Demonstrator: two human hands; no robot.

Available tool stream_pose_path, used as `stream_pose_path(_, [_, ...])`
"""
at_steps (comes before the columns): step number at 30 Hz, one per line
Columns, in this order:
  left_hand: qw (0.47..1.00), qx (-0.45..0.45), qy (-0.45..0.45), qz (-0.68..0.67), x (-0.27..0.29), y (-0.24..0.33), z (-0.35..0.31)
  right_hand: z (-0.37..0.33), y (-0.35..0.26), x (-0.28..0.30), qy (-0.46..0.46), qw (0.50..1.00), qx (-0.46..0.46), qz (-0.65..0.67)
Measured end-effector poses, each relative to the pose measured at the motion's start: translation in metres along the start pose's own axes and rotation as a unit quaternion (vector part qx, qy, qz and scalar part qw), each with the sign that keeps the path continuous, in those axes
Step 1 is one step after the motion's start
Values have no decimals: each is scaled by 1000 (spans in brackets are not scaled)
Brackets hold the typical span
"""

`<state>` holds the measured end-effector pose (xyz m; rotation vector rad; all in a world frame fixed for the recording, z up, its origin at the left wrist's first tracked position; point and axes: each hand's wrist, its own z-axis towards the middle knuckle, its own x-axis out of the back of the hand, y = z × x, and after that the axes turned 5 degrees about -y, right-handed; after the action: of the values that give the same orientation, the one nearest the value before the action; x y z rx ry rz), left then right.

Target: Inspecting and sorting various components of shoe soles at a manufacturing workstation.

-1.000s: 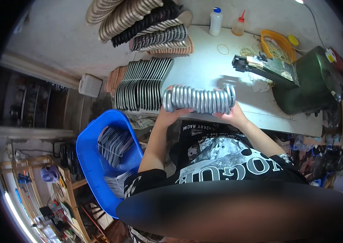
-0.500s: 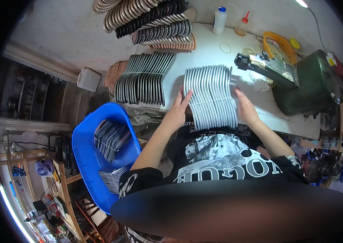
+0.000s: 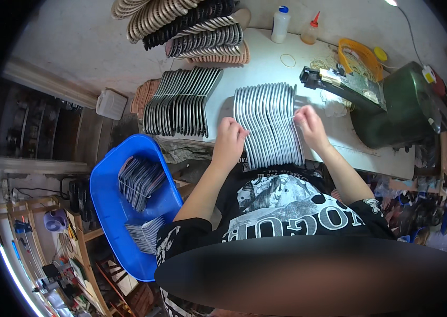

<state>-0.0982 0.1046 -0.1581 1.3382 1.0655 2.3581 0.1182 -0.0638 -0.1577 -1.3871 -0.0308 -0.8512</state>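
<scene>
A bundle of silver sole-shaped pieces (image 3: 266, 105) stands on edge on the white table in front of my body, packed side by side. A thin pale rubber band (image 3: 272, 126) runs across it. My left hand (image 3: 230, 138) pinches the band at the bundle's left side, fingers closed. At the right side my right hand (image 3: 312, 127) is closed on the band's other end, slightly higher. A dark banded bundle of similar pieces (image 3: 184, 103) stands to the left, apart from my left hand.
A blue tub (image 3: 104, 195) at my left holds two bundles. More soles (image 3: 207, 42) are stacked at the back left. A green machine (image 3: 398, 105) stands right, near a yellow basket (image 3: 358, 55) of rubber bands. A white bottle (image 3: 280, 25) and a red-tipped bottle (image 3: 310, 31) stand behind.
Both hands have gone from lying open along the bundle's sides to pinching the rubber band at either side. The band now sits higher and looks pulled away from the bundle.
</scene>
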Motion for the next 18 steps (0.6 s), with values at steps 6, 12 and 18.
stream_pose_path(6, [980, 107, 123, -113, -16, -29, 12, 7, 30, -13, 48, 998, 2, -43])
stream_pose_path(12, [911, 248, 125, -306, -45, -3, -9, -4, 12, -17, 29, 984, -156, -77])
stream_pose_path(18, [945, 154, 96, -272, -35, 19, -28, -26, -23, -39, -35, 961, -211, 175])
